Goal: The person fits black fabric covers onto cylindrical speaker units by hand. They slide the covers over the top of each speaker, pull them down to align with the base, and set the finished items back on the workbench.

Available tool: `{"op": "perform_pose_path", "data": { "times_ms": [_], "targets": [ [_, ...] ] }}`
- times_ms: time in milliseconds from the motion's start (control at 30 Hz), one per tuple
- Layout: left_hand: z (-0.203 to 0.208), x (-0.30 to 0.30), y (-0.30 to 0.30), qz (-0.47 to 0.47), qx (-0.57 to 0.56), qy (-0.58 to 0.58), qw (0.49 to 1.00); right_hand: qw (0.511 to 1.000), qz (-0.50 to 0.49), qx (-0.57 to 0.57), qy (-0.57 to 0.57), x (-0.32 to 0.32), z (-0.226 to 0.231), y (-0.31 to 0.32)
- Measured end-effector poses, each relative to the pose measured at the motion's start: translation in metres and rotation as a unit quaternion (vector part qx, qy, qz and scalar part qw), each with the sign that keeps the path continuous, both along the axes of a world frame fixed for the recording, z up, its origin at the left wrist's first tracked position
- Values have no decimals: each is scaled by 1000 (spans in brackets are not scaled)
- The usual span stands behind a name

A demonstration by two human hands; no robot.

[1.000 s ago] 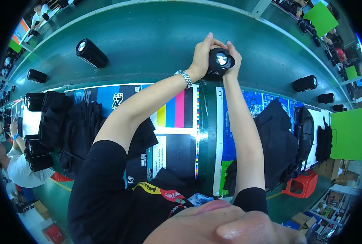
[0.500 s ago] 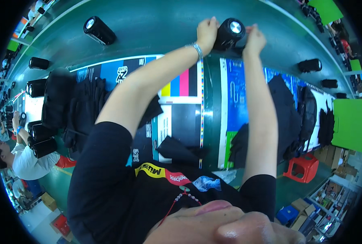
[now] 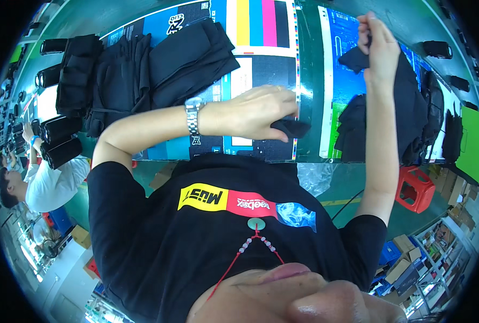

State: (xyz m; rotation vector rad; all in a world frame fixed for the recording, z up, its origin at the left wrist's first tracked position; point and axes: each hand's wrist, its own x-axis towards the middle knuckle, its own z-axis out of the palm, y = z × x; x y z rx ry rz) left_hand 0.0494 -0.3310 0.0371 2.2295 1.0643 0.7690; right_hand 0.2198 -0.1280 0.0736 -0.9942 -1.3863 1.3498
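Note:
My left hand [image 3: 258,112] is closed over a small black cloth piece [image 3: 291,128] near the front of the table; its fingertips are partly hidden. A watch with a metal band [image 3: 193,116] is on that wrist. My right hand [image 3: 380,51] is raised over the right-hand pile of black cloth pieces [image 3: 406,110], its fingers curled in on a black cloth piece [image 3: 353,60] whose corner sticks out to the left. More black cloth pieces [image 3: 191,56] lie stacked on the left, on a printed sheet with colour bars [image 3: 256,24].
Black cylindrical speakers [image 3: 61,129] stand at the left, near a person in a white top [image 3: 59,185]. More dark speakers [image 3: 437,49] lie at the far right. A green board [image 3: 472,142] and a red stool [image 3: 413,188] are at the right.
Both hands have let go of the black cylindrical speaker at the far side, which is out of view now. My left hand has come back to the near cloth, my right to the right-hand pile. The view has tilted down.

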Motion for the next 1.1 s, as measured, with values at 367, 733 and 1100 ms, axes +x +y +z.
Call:
{"op": "perform_pose_path", "data": {
  "times_ms": [367, 733, 1100],
  "targets": [
    [-6, -56, 7, 293, -91, -486, 818, 937, 237, -249, 72, -68, -28, -94],
    [2, -67, 4, 436, 106, -230, 863, 903, 282, -233, 227, -85, -51, -122],
    [9, -62, 2, 205, -284, -579, 736, 990, 37, -44, 129, -79, -29, -120]
  ]
}}
